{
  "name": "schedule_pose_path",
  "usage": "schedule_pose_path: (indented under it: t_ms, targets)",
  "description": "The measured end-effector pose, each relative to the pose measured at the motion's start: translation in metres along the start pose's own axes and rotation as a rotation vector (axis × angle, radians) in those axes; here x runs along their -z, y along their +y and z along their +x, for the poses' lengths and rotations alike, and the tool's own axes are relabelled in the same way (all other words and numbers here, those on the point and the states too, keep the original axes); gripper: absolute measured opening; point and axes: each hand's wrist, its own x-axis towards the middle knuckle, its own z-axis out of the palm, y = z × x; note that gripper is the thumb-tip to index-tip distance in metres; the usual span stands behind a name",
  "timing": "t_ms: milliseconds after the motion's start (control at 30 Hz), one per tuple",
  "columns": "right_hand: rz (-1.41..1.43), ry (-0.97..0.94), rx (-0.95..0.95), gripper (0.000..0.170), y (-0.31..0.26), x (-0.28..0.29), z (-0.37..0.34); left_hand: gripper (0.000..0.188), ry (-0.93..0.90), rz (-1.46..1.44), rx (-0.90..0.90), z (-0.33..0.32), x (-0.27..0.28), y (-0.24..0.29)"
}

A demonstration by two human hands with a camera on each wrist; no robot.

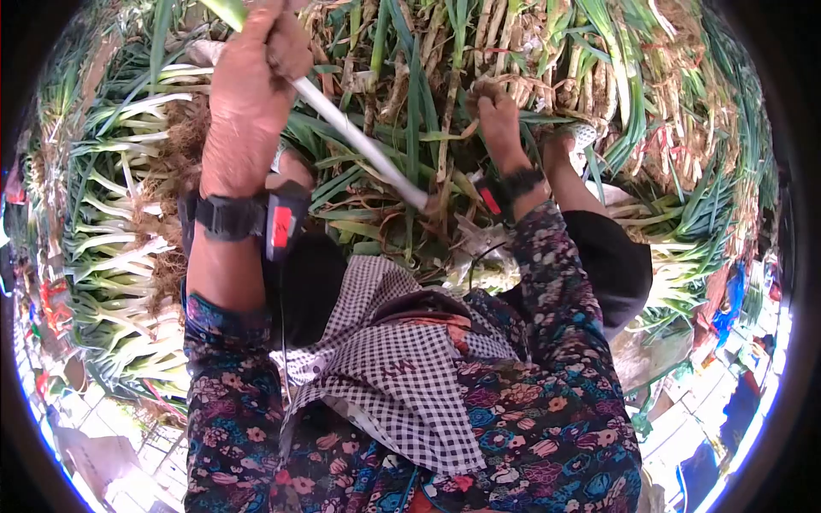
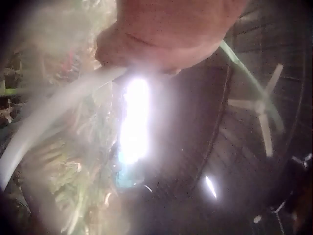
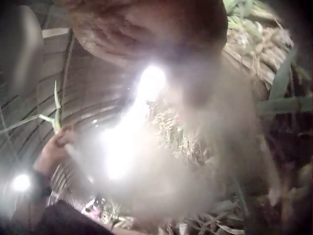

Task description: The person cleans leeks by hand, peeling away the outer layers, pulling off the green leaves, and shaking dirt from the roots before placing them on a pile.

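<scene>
My left hand (image 1: 252,98) grips a long green onion (image 1: 359,144), raised on the left. Its white shank slants down to the right, with the root end low over the loose leaves between the legs. In the left wrist view the white shank (image 2: 46,115) leaves one side of the fist and a thin green leaf (image 2: 247,73) the other. My right hand (image 1: 500,128) is over the heap at the right, fingers bent, close to dry brownish onion leaves (image 1: 547,90). I cannot tell whether it holds any of them. Glare blurs the right wrist view.
White-stemmed green onions (image 1: 128,248) lie in a row on the left, roots inward. Unpeeled onions (image 1: 496,38) with dry skins are heaped ahead. More trimmed onions (image 1: 676,269) lie at the right. Stripped leaves (image 1: 359,205) cover the ground between the feet.
</scene>
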Motion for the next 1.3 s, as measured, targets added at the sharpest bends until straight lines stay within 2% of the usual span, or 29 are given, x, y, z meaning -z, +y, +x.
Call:
schedule_pose_path:
  t_ms: [67, 100, 133, 200, 233, 267, 333, 367, 400, 467, 500, 567, 633, 667, 733, 833, 933, 967, 1033, 1067, 1167, 1200, 1267, 1300]
  targets:
    - [-0.204, 0.109, -0.422, 0.026, 0.027, -0.018, 0.018, 0.029, -0.032, 0.027, 0.037, -0.001, -0.012, -0.004]
    - [-0.318, 0.083, -0.423, 0.032, 0.078, -0.025, 0.021, 0.031, 0.069, 0.121, 0.020, -0.006, -0.015, -0.007]
    - [-0.432, 0.058, -0.422, 0.040, 0.124, -0.032, 0.023, 0.031, 0.072, 0.119, 0.010, -0.009, -0.017, -0.007]
    - [0.013, 0.239, -0.685, 0.054, 0.126, -0.055, 0.021, 0.032, 0.206, 0.314, 0.094, -0.012, -0.018, -0.006]
    - [0.194, 0.220, -0.739, 0.060, 0.117, -0.058, 0.027, 0.032, 0.211, 0.313, 0.085, -0.011, -0.019, -0.006]
    - [0.193, 0.213, -0.737, 0.060, 0.119, -0.059, 0.039, 0.032, 0.202, 0.301, 0.083, -0.011, -0.022, -0.007]
    - [0.226, 0.201, -0.669, 0.055, 0.123, -0.058, 0.066, 0.032, 0.171, 0.275, 0.075, -0.010, -0.024, -0.008]
    - [0.092, 0.273, -0.613, 0.031, 0.099, -0.055, 0.074, 0.032, 0.165, 0.218, 0.130, -0.010, -0.019, -0.008]
    - [0.092, 0.273, -0.602, 0.031, 0.077, -0.052, 0.078, 0.032, 0.161, 0.215, 0.120, -0.009, -0.015, -0.008]
    - [0.582, 0.157, -0.578, 0.030, 0.031, -0.043, 0.071, 0.032, 0.098, 0.137, 0.189, -0.009, -0.009, -0.011]
    - [0.707, 0.111, -0.601, 0.028, -0.002, -0.041, 0.056, 0.030, 0.081, 0.140, 0.148, -0.007, -0.010, -0.014]
    - [0.783, -0.127, -0.504, 0.030, -0.031, -0.029, 0.015, 0.029, 0.084, 0.195, 0.091, -0.007, -0.020, -0.012]
    - [0.533, -0.126, -0.546, 0.035, -0.074, -0.022, -0.030, 0.026, 0.073, 0.252, 0.029, -0.005, -0.019, -0.014]
    - [0.531, -0.126, -0.540, 0.035, -0.087, -0.017, -0.049, 0.026, 0.070, 0.249, 0.024, -0.004, -0.018, -0.016]
    - [0.559, -0.383, -0.457, 0.037, -0.104, -0.006, -0.082, 0.029, -0.002, 0.337, 0.084, -0.006, -0.020, -0.017]
    - [0.601, -0.487, -0.387, 0.035, -0.114, -0.002, -0.110, 0.035, 0.001, 0.287, 0.096, -0.011, -0.028, -0.025]
    - [0.505, -0.494, -0.352, 0.030, -0.119, -0.005, -0.126, 0.038, -0.088, 0.180, 0.085, -0.014, -0.027, -0.024]
    - [0.505, -0.496, -0.346, 0.030, -0.115, -0.007, -0.128, 0.037, -0.094, 0.170, 0.026, -0.015, -0.026, -0.022]
    - [-0.013, -0.537, -0.147, 0.027, -0.105, -0.010, -0.129, 0.033, -0.092, 0.173, -0.029, -0.015, -0.021, -0.021]
    - [-0.017, -0.537, -0.149, 0.027, -0.106, -0.011, -0.131, 0.024, -0.061, 0.185, -0.033, -0.017, -0.021, -0.016]
    - [-0.236, -0.537, 0.058, 0.031, -0.114, -0.016, -0.131, 0.017, -0.053, 0.093, -0.057, -0.013, -0.013, -0.018]
    - [-0.243, -0.538, 0.060, 0.031, -0.119, -0.020, -0.127, 0.016, -0.016, 0.047, -0.089, -0.012, -0.014, -0.021]
    - [-0.023, -0.281, 0.124, 0.028, -0.136, -0.031, -0.116, 0.015, 0.018, -0.003, -0.121, -0.013, -0.016, -0.028]
    - [0.036, -0.242, 0.076, 0.027, -0.154, -0.039, -0.112, 0.016, 0.036, -0.023, -0.105, -0.014, -0.016, -0.032]
